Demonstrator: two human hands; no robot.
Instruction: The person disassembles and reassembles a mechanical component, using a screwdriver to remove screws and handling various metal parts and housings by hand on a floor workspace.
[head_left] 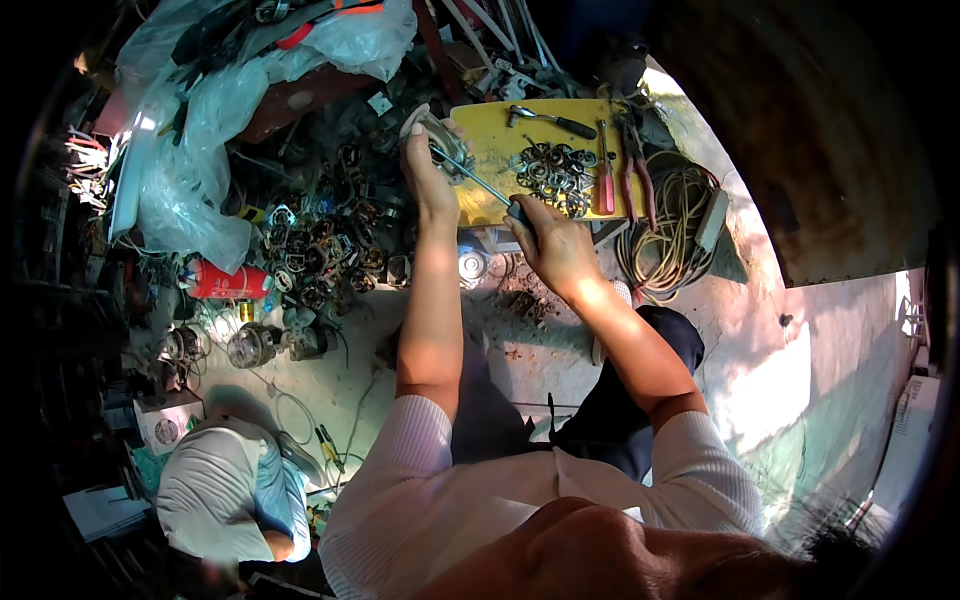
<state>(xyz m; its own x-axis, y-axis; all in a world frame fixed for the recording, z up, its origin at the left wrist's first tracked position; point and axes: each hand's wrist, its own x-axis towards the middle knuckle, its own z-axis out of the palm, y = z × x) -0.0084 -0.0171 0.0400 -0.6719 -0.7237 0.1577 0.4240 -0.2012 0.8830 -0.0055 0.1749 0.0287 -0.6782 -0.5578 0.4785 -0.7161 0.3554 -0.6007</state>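
Observation:
My left hand (430, 185) grips a round, pale, bowl-like part (443, 140) over the left end of a yellow board (490, 118). Its inside is hard to make out. In my right hand (560, 250) is a screwdriver (484, 183) with a dark handle, its long shaft slanting up and left to the round part. The fingers close round the handle; the tip is not clear. A pile of small metal rings and fittings (556, 175) lies on the board beyond my right hand. Beside it are a ratchet wrench (550, 122), a red-handled screwdriver (605, 185) and red-handled pliers (637, 170).
A coiled cable (660, 255) with a white power strip (711, 220) lies right of the board. To the left are heaped scrap parts (325, 235), a red cylinder (228, 280) and a clear plastic bag (205, 190). Another person (215, 490) crouches at the lower left.

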